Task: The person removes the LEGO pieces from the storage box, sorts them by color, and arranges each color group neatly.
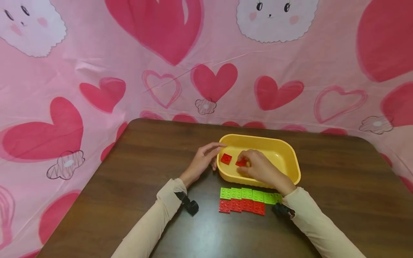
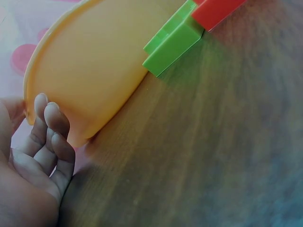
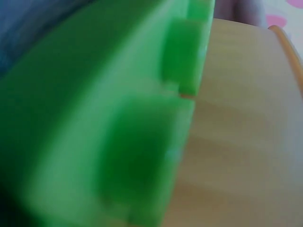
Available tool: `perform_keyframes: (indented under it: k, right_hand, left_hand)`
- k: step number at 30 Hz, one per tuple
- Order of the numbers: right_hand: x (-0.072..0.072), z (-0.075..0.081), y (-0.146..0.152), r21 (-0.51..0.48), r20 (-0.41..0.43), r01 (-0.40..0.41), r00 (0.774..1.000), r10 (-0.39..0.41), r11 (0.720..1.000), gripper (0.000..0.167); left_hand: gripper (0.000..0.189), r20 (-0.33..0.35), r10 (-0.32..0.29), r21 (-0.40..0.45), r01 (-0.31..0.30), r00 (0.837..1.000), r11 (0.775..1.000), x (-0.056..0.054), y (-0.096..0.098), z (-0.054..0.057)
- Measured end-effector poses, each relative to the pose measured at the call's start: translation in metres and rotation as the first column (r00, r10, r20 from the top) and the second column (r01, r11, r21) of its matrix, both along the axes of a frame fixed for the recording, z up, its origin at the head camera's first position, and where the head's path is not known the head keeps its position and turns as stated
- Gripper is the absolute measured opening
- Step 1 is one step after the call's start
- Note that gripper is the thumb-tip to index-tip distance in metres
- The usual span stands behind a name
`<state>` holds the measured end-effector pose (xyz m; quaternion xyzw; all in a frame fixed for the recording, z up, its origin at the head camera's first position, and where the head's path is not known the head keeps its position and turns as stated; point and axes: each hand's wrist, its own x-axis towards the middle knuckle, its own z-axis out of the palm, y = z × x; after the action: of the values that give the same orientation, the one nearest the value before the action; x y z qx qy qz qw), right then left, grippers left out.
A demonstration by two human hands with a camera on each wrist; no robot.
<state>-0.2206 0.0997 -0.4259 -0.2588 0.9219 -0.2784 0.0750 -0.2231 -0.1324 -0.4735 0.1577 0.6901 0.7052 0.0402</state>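
A yellow plastic tub point(image 1: 288, 152) stands on the table. My left hand point(image 1: 202, 160) holds its left end, some fingers over the rim and the others outside; the left wrist view shows fingers point(image 2: 57, 118) bent against the outer wall. Inside the tub, my right hand point(image 1: 258, 166) pinches a red toy building brick point(image 1: 240, 163) between thumb and fingers. Another red brick point(image 1: 226, 158) lies left of it in the tub. Blurred green bricks point(image 3: 142, 146) fill much of the right wrist view, hiding the right hand's fingers.
Before the tub, several green bricks point(image 1: 246, 194) form a row, with a row of several red bricks point(image 1: 236, 205) along its near side. The right wrist is over the green row's right end. A pink heart-patterned cloth point(image 1: 135, 64) hangs behind the dark wooden table point(image 1: 145, 150).
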Motion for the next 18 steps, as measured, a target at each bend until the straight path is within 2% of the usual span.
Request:
perform_keyframes:
  k: [4,13,18]
  right_hand:
    - [-0.0009,-0.0005,0.0008,0.015,-0.033,0.017,0.999,-0.017,1.000,0.015]
    - [-0.0002,-0.0014,0.0020,-0.006,-0.052,0.025,0.998,-0.025,1.000,0.017]
    - [-0.0007,0.0006,0.0029,-0.015,-0.122,0.036,0.992,-0.038,0.999,0.027]
  left_hand:
    - [0.028,0.005,0.005,-0.007,-0.005,1.000,1.000,-0.0008,-0.0013,-0.0003]
    - [0.027,0.013,-0.008,0.002,0.008,1.000,1.000,-0.0018,-0.0013,-0.0005]
    - [0.027,0.010,0.000,0.000,0.000,1.000,1.000,-0.0017,-0.0001,0.0001]
